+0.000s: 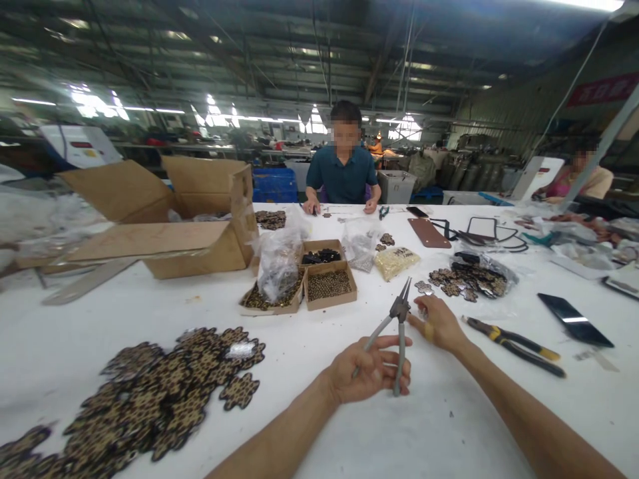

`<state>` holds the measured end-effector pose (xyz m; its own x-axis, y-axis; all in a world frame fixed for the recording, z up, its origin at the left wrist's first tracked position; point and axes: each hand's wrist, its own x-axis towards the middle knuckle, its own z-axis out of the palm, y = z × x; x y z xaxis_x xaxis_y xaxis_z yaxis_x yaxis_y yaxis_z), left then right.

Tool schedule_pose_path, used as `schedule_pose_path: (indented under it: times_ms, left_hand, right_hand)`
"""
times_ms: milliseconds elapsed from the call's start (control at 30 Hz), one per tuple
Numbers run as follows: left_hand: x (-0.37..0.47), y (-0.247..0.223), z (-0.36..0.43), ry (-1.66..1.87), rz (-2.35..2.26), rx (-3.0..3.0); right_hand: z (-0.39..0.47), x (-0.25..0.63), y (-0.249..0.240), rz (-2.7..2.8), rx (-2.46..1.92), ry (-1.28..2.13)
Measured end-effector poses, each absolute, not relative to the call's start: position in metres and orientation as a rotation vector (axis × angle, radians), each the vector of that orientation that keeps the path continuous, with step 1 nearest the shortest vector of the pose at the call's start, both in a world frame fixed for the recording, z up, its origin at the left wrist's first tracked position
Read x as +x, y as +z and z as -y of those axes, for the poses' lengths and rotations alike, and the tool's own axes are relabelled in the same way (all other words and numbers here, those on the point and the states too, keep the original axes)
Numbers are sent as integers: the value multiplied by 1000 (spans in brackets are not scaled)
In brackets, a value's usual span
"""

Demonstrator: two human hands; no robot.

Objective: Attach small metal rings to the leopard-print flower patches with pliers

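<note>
My left hand (367,372) is wrapped around the grey handles of long-nose pliers (399,309), whose thin jaws point up and away from me, slightly apart. Close to the pliers' pivot is my right hand (436,324), its fingers curled in a pinch; whatever they hold is hidden or too small to make out. Just beyond that hand lie leopard-print flower patches (452,283), some on a clear plastic bag. A larger pile of the same leopard-print flower patches (164,386) spreads over the white table at the left.
Yellow-and-black pliers (514,346) and a dark phone (574,319) lie at the right. Small cardboard boxes (329,303) hold brassy and black parts beside a bag of pale pieces (397,263). A large open carton (200,256) stands left. A co-worker (343,166) sits opposite.
</note>
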<state>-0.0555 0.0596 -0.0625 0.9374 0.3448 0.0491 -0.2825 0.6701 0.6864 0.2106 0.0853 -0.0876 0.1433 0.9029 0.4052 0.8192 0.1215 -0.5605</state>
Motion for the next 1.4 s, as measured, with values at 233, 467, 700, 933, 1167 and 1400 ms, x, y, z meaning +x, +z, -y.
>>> schedule_pose_path:
  times_ms: [233,467,700,933,1167,1400]
  left_hand:
    - [-63,-82,-51,380,-119,698]
    - [-64,-98,-50,385,-148,693]
    - [-62,-102,-51,399,-218,725]
    - [-57,-81,-51,379,-272,727]
    - [-53,-65,-59,336,-164,730]
    - [-49,-59,-60,328,-181,762]
  right_hand:
    - [-98,181,-102,1992,-1905,-17]
    - [-107,188,-118,1988,-1861,24]
    - [-90,172,-119,1914,-1633,51]
    - [-87,161,-131,1708,-1345,-64]
    - [-97,158,-118,1616,-1309,-128]
    - [-96,158,-113,1587,-1324,-85]
